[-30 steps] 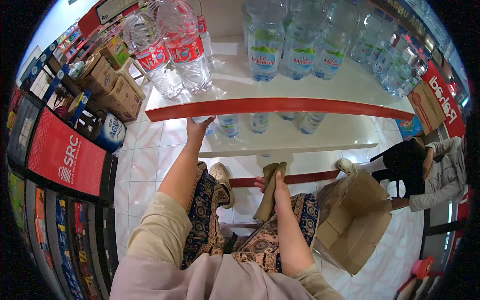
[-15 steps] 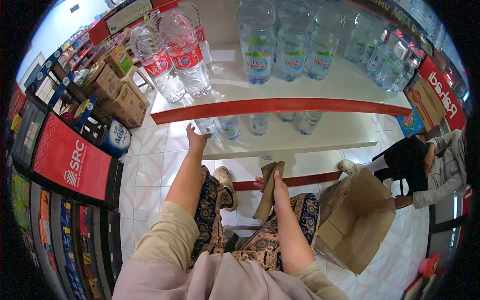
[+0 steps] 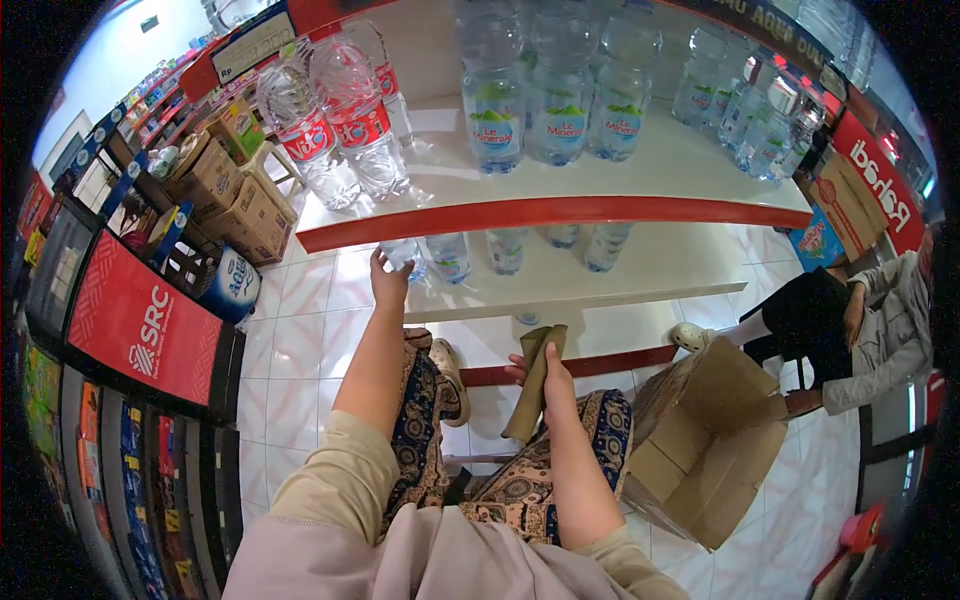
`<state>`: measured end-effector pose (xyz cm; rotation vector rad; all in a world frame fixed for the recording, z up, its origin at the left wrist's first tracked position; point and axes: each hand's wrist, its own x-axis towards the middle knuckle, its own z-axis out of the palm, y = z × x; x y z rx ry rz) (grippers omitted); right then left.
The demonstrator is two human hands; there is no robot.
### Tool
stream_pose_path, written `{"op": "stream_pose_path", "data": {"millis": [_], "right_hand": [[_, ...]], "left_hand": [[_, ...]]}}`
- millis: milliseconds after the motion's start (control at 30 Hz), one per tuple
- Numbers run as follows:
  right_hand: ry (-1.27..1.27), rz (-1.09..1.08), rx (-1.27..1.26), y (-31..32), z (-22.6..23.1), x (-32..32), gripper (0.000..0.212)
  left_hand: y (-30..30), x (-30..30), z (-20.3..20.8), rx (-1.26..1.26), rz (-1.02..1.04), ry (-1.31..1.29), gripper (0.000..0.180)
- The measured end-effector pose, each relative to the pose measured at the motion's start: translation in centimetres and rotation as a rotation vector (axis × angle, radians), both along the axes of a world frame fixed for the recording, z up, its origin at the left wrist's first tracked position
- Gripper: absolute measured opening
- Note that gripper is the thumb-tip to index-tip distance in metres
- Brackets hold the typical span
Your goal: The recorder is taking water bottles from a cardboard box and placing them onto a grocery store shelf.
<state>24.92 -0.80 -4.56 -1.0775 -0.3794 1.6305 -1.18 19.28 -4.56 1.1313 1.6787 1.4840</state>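
On the lower shelf, at its left end, my left hand (image 3: 391, 280) has its fingers and thumb curled about the lower part of a clear water bottle (image 3: 403, 252). The upper part of that bottle is hidden by the shelf above. Beside it stand more clear bottles, the nearest a water bottle (image 3: 447, 258) just to the right. My right hand (image 3: 556, 385) is closed round a folded olive-brown cloth (image 3: 531, 392), held above my lap.
Large water bottles (image 3: 492, 125) and red-labelled bottles (image 3: 370, 140) stand on the upper shelf with its red edge (image 3: 560, 210). An open cardboard box (image 3: 700, 440) sits at my right, touched by another person's hand (image 3: 803, 402). A red-panelled rack (image 3: 145, 320) stands at the left.
My left hand has closed in on the leftmost lower bottle, its fingers and thumb drawing together. The view has shifted slightly. My right hand keeps hold of the cloth.
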Motion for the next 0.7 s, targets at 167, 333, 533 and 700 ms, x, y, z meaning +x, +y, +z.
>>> {"op": "stream_pose_path", "data": {"millis": [167, 333, 533, 700], "right_hand": [[0.021, 0.043, 0.042, 0.7, 0.4, -1.8, 0.058], [0.116, -0.121, 0.007, 0.3, 0.0, -0.7, 0.057], [0.320, -0.232, 0.108, 0.3, -2.8, -1.1, 0.053], [0.135, -0.137, -0.080, -0.1, -2.9, -0.2, 0.048]], "left_hand": [[-0.3, -3.0, -2.2, -0.295, 0.430, 0.126, 0.089], [-13.1, 8.9, 1.2, 0.087, 0.055, -0.460, 0.053], [-18.5, 22.1, 14.2, 0.546, -0.845, -0.028, 0.051], [-10.1, 33.5, 21.1, 0.798, -0.797, 0.164, 0.057]]}}
